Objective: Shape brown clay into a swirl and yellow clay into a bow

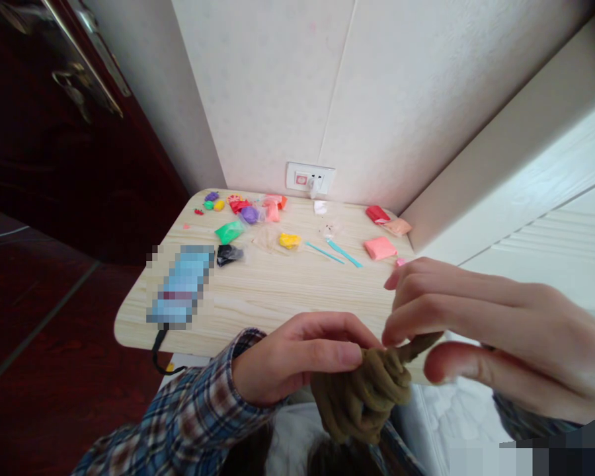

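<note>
A lump of olive-brown modelling clay [364,396], its surface folded into thick ropes, is held above the table's near edge. My left hand [307,354] grips it from the left, with the thumb on its upper side. From its top a tapering strand of the same clay [421,345] sticks out to the right. My right hand [490,327] has this strand between its thumb and fingers, an index fingertip touching the clay near the strand's base. The lump's underside is hidden from me.
On the wooden table [258,297] lie clay packets in green [229,231], yellow [289,240], black [229,254] and pink [380,248]. Blue modelling tools [344,252] lie mid-table. A blurred phone-like device [183,284] with a black cable is at left. A wall socket [310,178] is behind.
</note>
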Motion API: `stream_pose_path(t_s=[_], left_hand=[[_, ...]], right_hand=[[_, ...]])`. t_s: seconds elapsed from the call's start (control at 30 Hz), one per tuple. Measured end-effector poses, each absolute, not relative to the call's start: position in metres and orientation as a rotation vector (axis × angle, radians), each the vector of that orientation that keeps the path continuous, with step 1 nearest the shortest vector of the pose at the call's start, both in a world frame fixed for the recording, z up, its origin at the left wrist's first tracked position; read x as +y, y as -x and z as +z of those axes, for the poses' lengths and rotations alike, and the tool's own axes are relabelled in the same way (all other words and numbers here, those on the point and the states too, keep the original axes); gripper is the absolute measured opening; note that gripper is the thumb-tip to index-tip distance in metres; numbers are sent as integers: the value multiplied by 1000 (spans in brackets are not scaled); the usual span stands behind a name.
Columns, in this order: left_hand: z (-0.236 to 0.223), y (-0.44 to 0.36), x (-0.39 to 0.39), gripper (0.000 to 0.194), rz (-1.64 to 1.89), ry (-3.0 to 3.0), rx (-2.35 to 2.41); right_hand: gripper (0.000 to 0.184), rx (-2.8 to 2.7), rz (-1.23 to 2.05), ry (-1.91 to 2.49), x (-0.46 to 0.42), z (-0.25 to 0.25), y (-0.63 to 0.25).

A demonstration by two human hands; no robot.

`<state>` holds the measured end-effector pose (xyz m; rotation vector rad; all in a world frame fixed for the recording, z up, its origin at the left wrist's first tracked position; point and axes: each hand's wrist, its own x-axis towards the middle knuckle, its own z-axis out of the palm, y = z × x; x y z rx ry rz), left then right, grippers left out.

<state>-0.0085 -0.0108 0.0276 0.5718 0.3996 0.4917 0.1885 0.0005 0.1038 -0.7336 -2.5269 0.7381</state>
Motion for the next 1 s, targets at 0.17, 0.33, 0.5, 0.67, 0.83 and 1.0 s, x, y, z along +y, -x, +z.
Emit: stream_pose_path(t_s=[0.17, 0.33, 0.5, 0.67, 0.83, 1.0], left_hand=[[27, 8, -10, 40, 492, -582, 396], [24, 10, -11, 41, 501, -596, 402], [23, 11, -10, 42, 496, -607, 392], [25, 12, -10, 44, 519, -619, 430], [25, 13, -9, 43, 550, -634, 455], [25, 13, -9, 43, 565, -626, 461]], right_hand=[[24, -2526, 656, 725, -1, 105, -188], [19, -2535, 672, 762, -2, 107, -190], [19, -2499, 566, 810, -2, 108, -193], [18, -2518, 432, 838, -3, 108, -195], [21, -2486, 292, 904, -9, 106, -194], [22, -2477, 223, 927, -12, 104, -195]])
